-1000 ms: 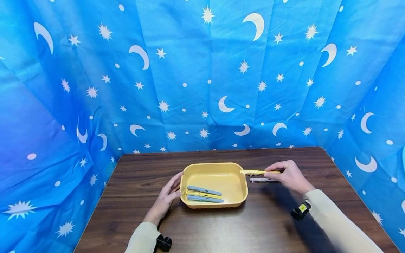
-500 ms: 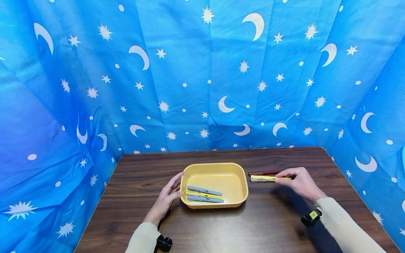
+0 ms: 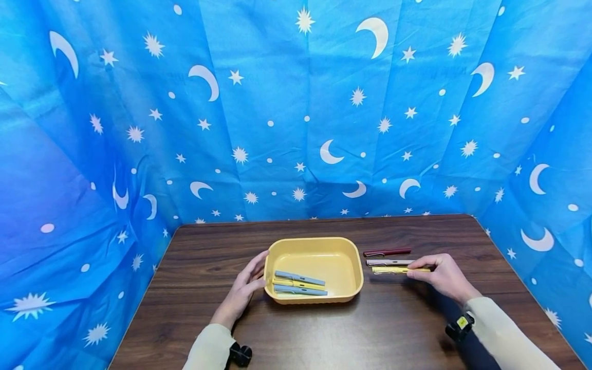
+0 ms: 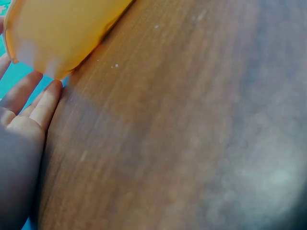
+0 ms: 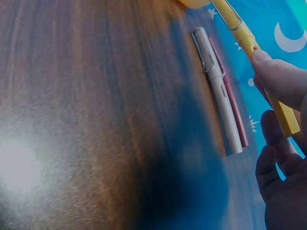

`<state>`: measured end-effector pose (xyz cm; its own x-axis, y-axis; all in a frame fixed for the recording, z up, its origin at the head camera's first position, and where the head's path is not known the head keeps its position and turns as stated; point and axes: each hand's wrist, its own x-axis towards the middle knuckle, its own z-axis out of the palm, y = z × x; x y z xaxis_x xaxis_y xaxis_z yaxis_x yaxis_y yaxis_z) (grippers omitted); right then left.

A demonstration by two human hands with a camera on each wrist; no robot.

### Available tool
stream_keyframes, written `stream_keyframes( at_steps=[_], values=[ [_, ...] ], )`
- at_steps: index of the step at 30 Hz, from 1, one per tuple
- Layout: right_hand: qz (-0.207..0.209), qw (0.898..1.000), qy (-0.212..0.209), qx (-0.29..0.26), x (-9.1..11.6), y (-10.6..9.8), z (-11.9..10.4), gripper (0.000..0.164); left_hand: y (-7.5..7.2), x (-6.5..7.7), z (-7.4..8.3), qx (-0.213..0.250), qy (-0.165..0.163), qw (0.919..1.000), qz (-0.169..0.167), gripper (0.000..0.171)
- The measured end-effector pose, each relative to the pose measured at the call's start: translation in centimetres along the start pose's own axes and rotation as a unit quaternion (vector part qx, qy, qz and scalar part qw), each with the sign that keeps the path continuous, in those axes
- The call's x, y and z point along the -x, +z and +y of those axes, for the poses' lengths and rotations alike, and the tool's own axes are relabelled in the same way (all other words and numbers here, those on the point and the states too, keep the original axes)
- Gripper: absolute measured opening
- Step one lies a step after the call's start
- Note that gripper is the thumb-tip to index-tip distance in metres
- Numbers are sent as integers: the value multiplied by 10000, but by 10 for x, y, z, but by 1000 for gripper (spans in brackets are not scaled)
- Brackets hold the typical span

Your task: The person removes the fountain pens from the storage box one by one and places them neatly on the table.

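Observation:
My right hand (image 3: 441,277) pinches a yellow pen (image 3: 390,270) by its right end, between thumb and fingers. In the right wrist view the thumb lies across the yellow pen's (image 5: 250,44) barrel. Just behind it in the head view, a silver-grey pen (image 3: 388,262) lies on the table. A dark red pen (image 3: 388,252) is farther back. My left hand (image 3: 242,288) rests against the left end of a yellow tray (image 3: 349,294), its fingers fairly straight along the outer wall. Inside the tray lie two blue-grey pens (image 3: 300,291) with a yellow pen (image 3: 284,281) between them.
The dark wood table (image 3: 324,339) extends around the tray. Behind and at both sides hangs a blue cloth (image 3: 277,103) with white moons and stars. A black wrist device (image 3: 460,328) sits on the right sleeve, another (image 3: 240,354) on the left.
My right hand has carried the yellow pen from beside the tray's far right corner rightward and toward me, past the red and silver-grey pens. The left hand and tray have stayed put.

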<state>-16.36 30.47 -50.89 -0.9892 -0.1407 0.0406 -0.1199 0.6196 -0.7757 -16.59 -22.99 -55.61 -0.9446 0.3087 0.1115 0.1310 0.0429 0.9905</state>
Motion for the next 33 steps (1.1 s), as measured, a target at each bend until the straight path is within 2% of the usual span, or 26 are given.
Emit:
stream_keyframes(
  at_steps=[8,16,21,24,27,33],
  values=[
    [-24,9997,-32,238,2,6,4,7,0,-1,0,-38,-19,10000,20,71],
    [-7,9988,-355,327,3,14,9,5,-2,-1,-4,-140,148,9998,-5,70],
    [127,9969,-517,579,2,17,13,5,-2,-1,-4,-118,126,9999,-10,70],
    [278,9925,-747,926,2,18,13,7,-1,-1,-2,-77,87,9999,-13,70],
    [414,9831,-1195,1325,1,19,14,11,-1,0,-1,-34,70,10000,-32,71],
    [380,9722,-1673,1594,0,22,14,16,0,0,-1,-26,18,10000,-24,71]
  ],
)
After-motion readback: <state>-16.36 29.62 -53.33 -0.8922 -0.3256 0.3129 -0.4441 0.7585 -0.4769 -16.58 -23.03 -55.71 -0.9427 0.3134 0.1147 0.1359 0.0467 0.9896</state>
